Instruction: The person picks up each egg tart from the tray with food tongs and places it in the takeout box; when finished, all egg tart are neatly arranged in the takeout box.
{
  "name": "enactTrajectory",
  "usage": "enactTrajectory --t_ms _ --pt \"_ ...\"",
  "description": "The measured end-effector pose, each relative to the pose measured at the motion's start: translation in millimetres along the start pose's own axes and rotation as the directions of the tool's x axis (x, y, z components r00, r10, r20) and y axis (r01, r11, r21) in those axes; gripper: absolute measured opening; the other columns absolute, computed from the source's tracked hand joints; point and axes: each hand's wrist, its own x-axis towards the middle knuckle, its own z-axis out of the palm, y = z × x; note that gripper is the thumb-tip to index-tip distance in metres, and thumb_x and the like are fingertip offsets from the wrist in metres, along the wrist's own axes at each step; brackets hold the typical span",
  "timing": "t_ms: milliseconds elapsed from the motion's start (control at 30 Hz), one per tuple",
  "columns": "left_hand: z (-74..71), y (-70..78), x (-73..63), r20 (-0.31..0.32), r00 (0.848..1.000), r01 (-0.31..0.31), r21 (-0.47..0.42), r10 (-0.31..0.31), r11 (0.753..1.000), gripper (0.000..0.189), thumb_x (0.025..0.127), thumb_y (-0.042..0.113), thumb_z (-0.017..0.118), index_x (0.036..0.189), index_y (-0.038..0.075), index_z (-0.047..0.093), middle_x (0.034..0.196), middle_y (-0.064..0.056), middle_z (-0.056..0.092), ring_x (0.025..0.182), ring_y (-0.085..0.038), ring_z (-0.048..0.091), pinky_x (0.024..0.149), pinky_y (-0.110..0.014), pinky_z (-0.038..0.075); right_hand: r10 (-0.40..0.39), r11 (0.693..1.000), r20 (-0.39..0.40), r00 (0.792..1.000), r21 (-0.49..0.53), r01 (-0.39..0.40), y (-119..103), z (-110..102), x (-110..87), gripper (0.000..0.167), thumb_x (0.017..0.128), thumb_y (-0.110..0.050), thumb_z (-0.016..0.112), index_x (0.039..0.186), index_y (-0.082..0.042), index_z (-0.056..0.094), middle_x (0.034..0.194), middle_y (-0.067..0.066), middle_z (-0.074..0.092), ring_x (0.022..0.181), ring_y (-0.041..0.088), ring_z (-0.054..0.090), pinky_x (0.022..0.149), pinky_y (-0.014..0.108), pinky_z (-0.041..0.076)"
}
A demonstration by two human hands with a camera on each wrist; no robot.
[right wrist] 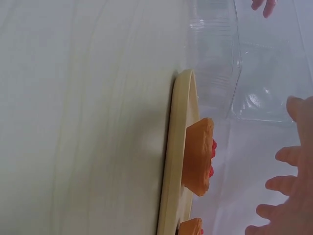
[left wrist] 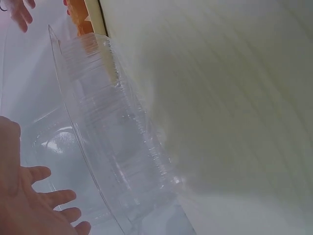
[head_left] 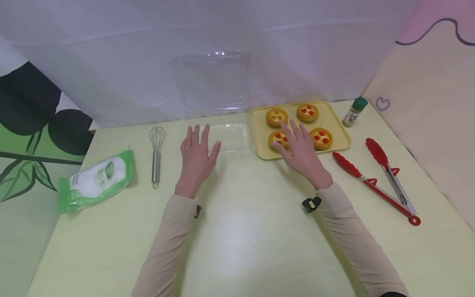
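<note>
My left hand (head_left: 196, 159) hovers with spread fingers at the left front of a clear plastic clamshell box (head_left: 233, 136), whose lid (head_left: 213, 84) stands raised against the back. In the left wrist view that hand (left wrist: 36, 205) is beside the box (left wrist: 117, 127) and holds nothing. My right hand (head_left: 302, 152), fingers apart and holding nothing, is over the front of a yellow tray (head_left: 339, 140). Several small round tarts with red and yellow tops lie on the tray, among them a back right tart (head_left: 307, 112). The right hand partly covers the front left tart (head_left: 278, 138).
Left of the box lie a whisk (head_left: 156, 161) and a green-and-white bag (head_left: 98, 179). A green-capped shaker bottle (head_left: 355, 111) stands behind the tray's right end. Red-tipped tongs (head_left: 389, 194) lie spread at the right. A white cloth wall (head_left: 130, 82) rises along the table's back.
</note>
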Motion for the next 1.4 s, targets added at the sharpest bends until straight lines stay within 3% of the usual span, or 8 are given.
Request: enactTrajectory --t_ms 267,467,667,800,967,1233,1400 --pt "-4.4 -8.3 -2.4 -0.062 0.998 -0.034 -0.119 0.027 0.992 0.062 0.103 0.039 0.041 0.152 0.003 0.026 0.156 -0.025 0.020 0.148 -0.039 0.007 0.120 -0.063 0.015 -0.043 0.998 -0.002 0.999 0.038 0.043 6.0 -1.7 -0.5 0.069 0.102 -0.047 0.044 0.155 -0.008 0.023 0.159 0.025 0.014 0.147 0.044 0.006 0.123 0.060 0.004" --pt "-8.0 -11.1 -3.2 -0.131 0.990 -0.067 -0.196 0.042 0.978 0.060 0.103 0.034 0.045 0.150 0.000 0.030 0.154 -0.026 0.026 0.147 -0.039 0.014 0.120 -0.063 0.016 0.004 0.996 0.029 1.000 0.087 -0.007 7.5 -9.6 -2.6 0.069 0.102 -0.044 0.045 0.157 -0.012 0.019 0.161 0.021 0.011 0.148 0.043 0.005 0.121 0.064 0.008" --pt "-11.2 -15.2 -6.7 -0.135 0.991 -0.045 -0.283 0.007 0.958 0.061 0.104 0.036 0.045 0.152 0.003 0.027 0.156 -0.021 0.025 0.147 -0.033 0.019 0.123 -0.054 0.019 0.032 0.990 0.019 0.999 0.133 -0.035 14.0 -14.1 -5.6 0.070 0.101 -0.047 0.044 0.157 -0.012 0.019 0.163 0.016 0.008 0.149 0.039 0.002 0.121 0.065 0.009" --pt "-13.8 -19.1 -7.9 -0.155 0.988 -0.049 -0.347 -0.006 0.937 0.059 0.103 0.034 0.046 0.152 0.004 0.028 0.155 -0.018 0.029 0.145 -0.031 0.024 0.123 -0.047 0.023 0.024 0.992 -0.001 1.000 0.125 -0.023 16.7 -16.7 -7.1 0.070 0.101 -0.047 0.045 0.156 -0.012 0.020 0.163 0.015 0.009 0.149 0.038 0.002 0.122 0.064 0.008" --pt "-18.0 -22.9 -8.3 -0.196 0.980 -0.065 -0.419 -0.020 0.906 0.056 0.104 0.031 0.046 0.150 0.002 0.031 0.152 -0.017 0.034 0.143 -0.032 0.031 0.120 -0.048 0.030 0.026 0.988 -0.003 1.000 0.152 -0.026 18.8 -20.8 -10.8 0.070 0.101 -0.047 0.044 0.157 -0.014 0.018 0.163 0.013 0.009 0.149 0.038 0.004 0.119 0.067 0.011" --pt "-25.9 -30.2 -11.9 -0.263 0.959 -0.075 -0.599 -0.108 0.797 0.048 0.105 0.020 0.045 0.146 -0.002 0.036 0.148 -0.020 0.041 0.134 -0.035 0.044 0.114 -0.045 0.042 0.003 0.992 -0.035 0.999 0.127 0.001 23.4 -27.0 -17.8 0.069 0.102 -0.044 0.044 0.156 -0.009 0.019 0.161 0.020 0.012 0.148 0.040 0.008 0.120 0.066 0.013" --pt "-32.0 -37.0 -14.1 -0.229 0.956 0.005 -0.612 -0.183 0.791 0.049 0.105 0.030 0.043 0.147 0.004 0.038 0.145 -0.016 0.045 0.132 -0.031 0.048 0.111 -0.045 0.045 0.007 0.993 -0.042 0.999 0.114 -0.002 24.0 -30.5 -21.0 0.067 0.102 -0.040 0.047 0.155 -0.007 0.021 0.161 0.020 0.012 0.148 0.040 0.008 0.120 0.065 0.013"
